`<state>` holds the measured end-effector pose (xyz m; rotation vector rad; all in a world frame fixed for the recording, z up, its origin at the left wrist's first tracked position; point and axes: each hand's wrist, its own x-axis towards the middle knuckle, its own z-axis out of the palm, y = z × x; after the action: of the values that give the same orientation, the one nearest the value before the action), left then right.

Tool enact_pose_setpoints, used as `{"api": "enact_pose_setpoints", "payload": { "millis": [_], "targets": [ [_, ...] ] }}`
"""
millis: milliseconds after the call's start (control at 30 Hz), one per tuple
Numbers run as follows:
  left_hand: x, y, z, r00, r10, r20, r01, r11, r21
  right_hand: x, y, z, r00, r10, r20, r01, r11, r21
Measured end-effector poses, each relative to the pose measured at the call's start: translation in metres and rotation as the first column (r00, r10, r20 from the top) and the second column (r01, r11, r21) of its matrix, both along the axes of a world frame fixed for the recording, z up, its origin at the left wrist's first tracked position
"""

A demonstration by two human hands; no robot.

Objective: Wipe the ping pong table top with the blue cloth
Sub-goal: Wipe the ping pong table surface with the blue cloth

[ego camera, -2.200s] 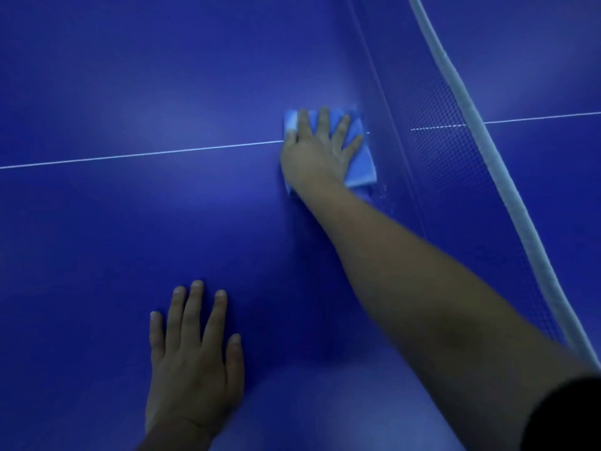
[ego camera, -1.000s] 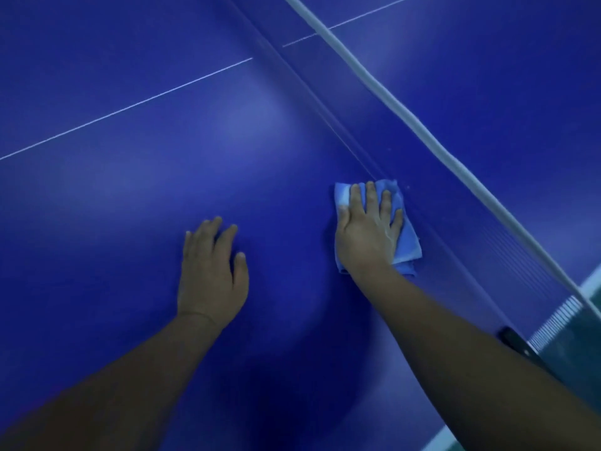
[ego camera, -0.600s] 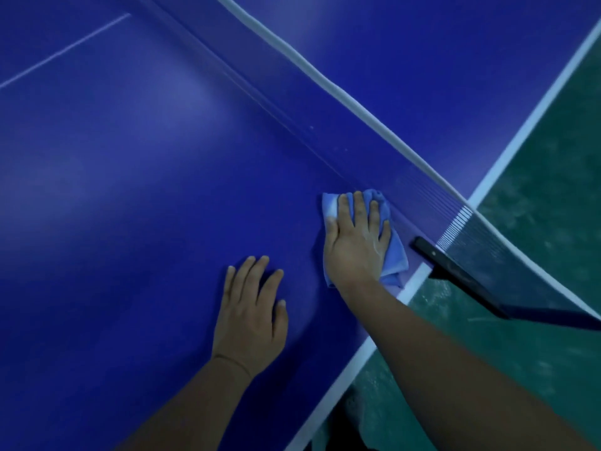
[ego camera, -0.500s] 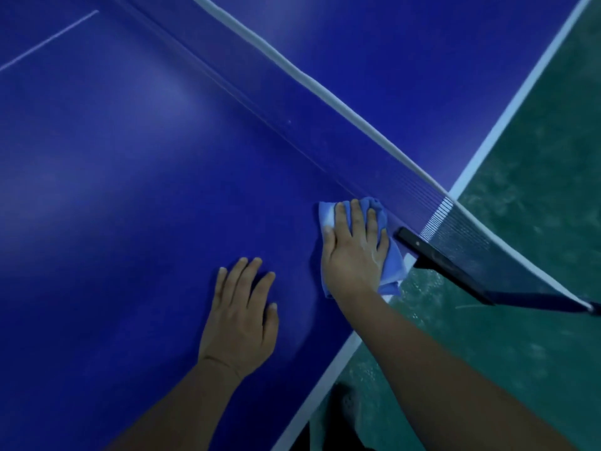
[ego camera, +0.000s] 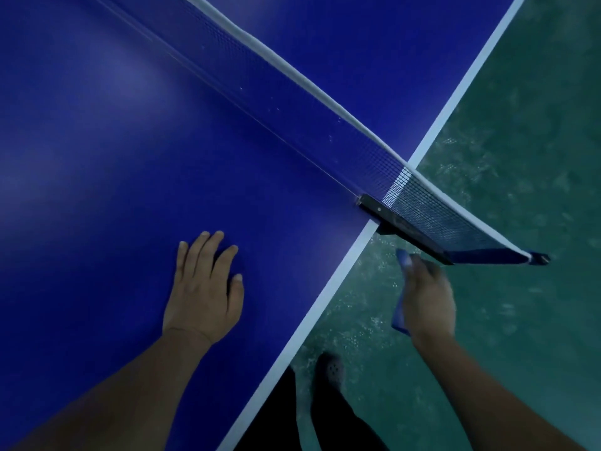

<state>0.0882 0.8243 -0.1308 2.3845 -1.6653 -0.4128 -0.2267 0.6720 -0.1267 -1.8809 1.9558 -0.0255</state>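
Standing at the desk's side edge: a dark-trousered leg and a dark shoe (ego camera: 330,369) show at the bottom of the frame, on the mottled green floor (ego camera: 520,157).

Left hand (ego camera: 203,288): palm down on the blue desk (ego camera: 97,157), near the white side-edge line (ego camera: 312,314). Fingers straight and slightly spread, pointing toward the net. Flat contact, holds nothing. Forearm runs back to the lower left corner of the frame.

Right hand (ego camera: 429,297): off the desk, out over the floor, beyond the side edge. Seen from the back and somewhat blurred. Grip is closed on the blue cloth (ego camera: 399,315): one part of the cloth sticks out past the fingertips at the top, and another hangs out along the thumb side of the hand, toward the desk. How the fingers wrap it underneath cannot be made out. The cloth touches no part of the desk; it sits clear of the side edge, just below the overhanging end of the net.

Net clamp (ego camera: 383,211): black bracket fixed at the side edge where the net meets the desk, with a dark arm running outward over the floor to the net's outer end.

Net (ego camera: 292,89): dark mesh with a white top band, running diagonally from the top of the frame down to the clamp and overhanging the side edge.

Far half of the desk lies beyond the net, same blue, with the white edge line continuing toward the upper right.
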Motion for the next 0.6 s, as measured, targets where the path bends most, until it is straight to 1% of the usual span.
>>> {"api": "enact_pose_setpoints", "payload": {
  "millis": [33, 67, 133, 200, 267, 333, 433, 467, 500, 533, 600],
  "targets": [
    [0.000, -0.001, -0.001, 1.000, 0.001, 0.000, -0.001, 1.000, -0.003, -0.004, 0.002, 0.005, 0.994, -0.091, 0.061, 0.095, 0.993, -0.063],
    [0.000, -0.001, -0.001, 1.000, 0.003, 0.001, -0.003, 1.000, -0.006, 0.002, 0.003, 0.010, 0.986, -0.119, 0.121, 0.135, 0.981, -0.137],
    [-0.001, -0.001, -0.001, 1.000, 0.004, 0.003, -0.004, 1.000, -0.011, 0.032, 0.002, 0.018, 0.983, -0.035, 0.178, 0.077, 0.969, -0.234],
    [-0.001, -0.001, 0.000, 1.000, 0.015, 0.005, -0.015, 1.000, -0.010, 0.075, -0.011, 0.023, 0.970, 0.060, 0.237, 0.001, 0.968, -0.252],
    [-0.001, -0.001, 0.000, 1.000, 0.016, 0.005, -0.016, 1.000, -0.008, 0.114, -0.024, 0.021, 0.970, 0.140, 0.197, -0.093, 0.969, -0.227],
    [-0.001, -0.001, -0.001, 1.000, 0.019, 0.004, -0.019, 1.000, -0.011, 0.131, -0.034, 0.018, 0.983, 0.153, 0.100, -0.137, 0.979, -0.148],
    [0.001, -0.001, -0.002, 1.000, 0.009, 0.003, -0.009, 1.000, -0.009, 0.108, -0.030, 0.024, 0.984, 0.132, -0.118, -0.133, 0.991, 0.002],
    [0.001, 0.000, -0.002, 1.000, 0.008, 0.005, -0.008, 1.000, -0.008, 0.094, -0.027, 0.028, 0.977, 0.111, -0.180, -0.106, 0.994, 0.034],
    [0.001, 0.000, -0.002, 1.000, 0.006, 0.004, -0.006, 1.000, -0.009, 0.082, -0.023, 0.034, 0.979, 0.073, -0.192, -0.066, 0.997, 0.038],
    [0.001, 0.000, -0.002, 1.000, 0.005, 0.002, -0.005, 1.000, -0.013, 0.075, -0.020, 0.041, 0.986, 0.043, -0.162, -0.041, 0.999, 0.014],
    [0.001, 0.000, -0.002, 1.000, 0.005, -0.003, -0.005, 1.000, -0.014, 0.079, -0.022, 0.051, 0.997, 0.055, -0.051, -0.059, 0.995, -0.085]
  ]
}}
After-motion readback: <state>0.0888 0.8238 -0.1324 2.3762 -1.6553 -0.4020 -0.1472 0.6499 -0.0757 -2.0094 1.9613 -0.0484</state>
